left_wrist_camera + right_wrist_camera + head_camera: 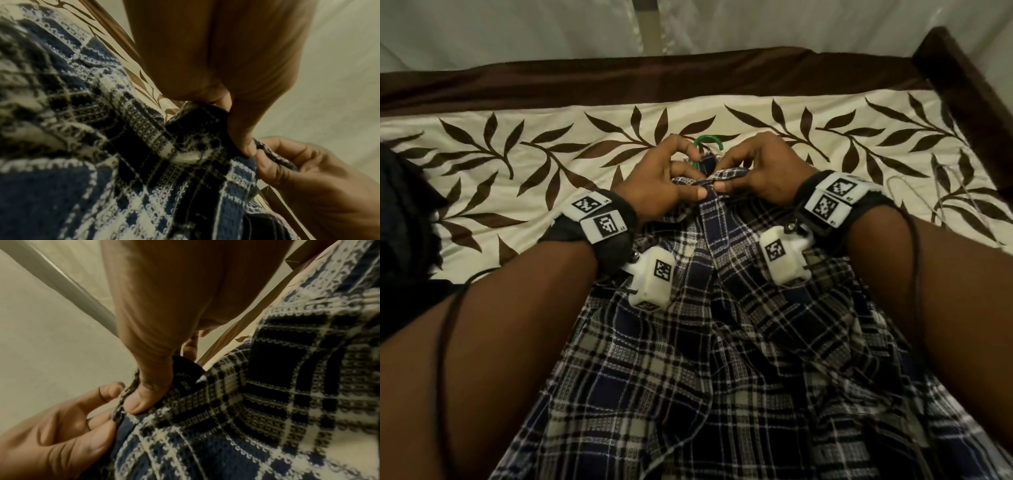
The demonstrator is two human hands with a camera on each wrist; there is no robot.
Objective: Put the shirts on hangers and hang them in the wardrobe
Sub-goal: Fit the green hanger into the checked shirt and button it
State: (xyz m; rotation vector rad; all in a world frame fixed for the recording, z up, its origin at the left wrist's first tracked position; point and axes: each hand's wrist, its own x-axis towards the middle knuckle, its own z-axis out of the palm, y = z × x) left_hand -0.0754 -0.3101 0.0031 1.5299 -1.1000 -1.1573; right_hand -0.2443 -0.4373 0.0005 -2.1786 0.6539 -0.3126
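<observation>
Both hands are right up at the neck of the plaid shirt (688, 342), which lies spread front-up on the bed (551, 137), its body running back toward the person between the two forearms. The left hand (657, 178) has its fingers (246, 146) curled in, thumb pressing the collar edge of the blue, black and cream fabric. The right hand (760, 171) mirrors it from the other side, thumb and fingers (144, 395) pinching the opposite edge, so the two thumbs almost meet at the top of the placket. In the right wrist view a small dark button (118, 414) sits just at the thumb tip, on the fabric edge between the two hands.

Poking out just beyond the collar, between the two hands, is the hook of a green hanger (708, 141); the rest of it is hidden by the shirt and hands. The shirt's top is bunched tightly around the base of that hook.

Off to the right on the bedspread (825, 113), cream with brown leaf print, lie thin wire hangers (941, 202), well apart from the shirt. A dark garment (404, 240) sits at the left edge. Behind the bed's brown border runs a pale curtain (517, 27).
</observation>
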